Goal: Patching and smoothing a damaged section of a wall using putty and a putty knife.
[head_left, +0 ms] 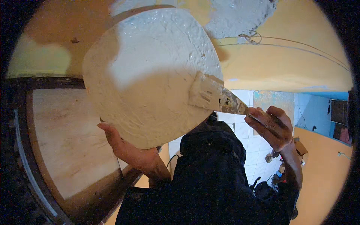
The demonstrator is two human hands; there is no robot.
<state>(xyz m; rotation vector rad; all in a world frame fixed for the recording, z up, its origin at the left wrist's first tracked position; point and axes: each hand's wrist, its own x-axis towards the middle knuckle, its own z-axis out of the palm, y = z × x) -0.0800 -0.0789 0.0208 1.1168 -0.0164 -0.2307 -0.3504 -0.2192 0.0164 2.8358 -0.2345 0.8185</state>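
A large round board (146,93), coated with wet whitish plaster, fills the upper middle of the view. My left hand (131,148) grips it at its lower left rim, the thumb along the edge and the other fingers hidden beneath. In my right hand (272,127) is a putty knife (232,102), held by its handle with the fingers closed round it. Plaster is smeared over the blade, which lies against the right part of the board's coated face. A shadow falls across the plaster's lower half.
Ahead is a yellow wall (300,62) with a rough grey-white plaster patch (240,17) and loose wires (292,43). A dark-framed wooden door (71,138) stands on the left. Tiled floor (243,138) lies below, with scattered items (268,183) at the lower right.
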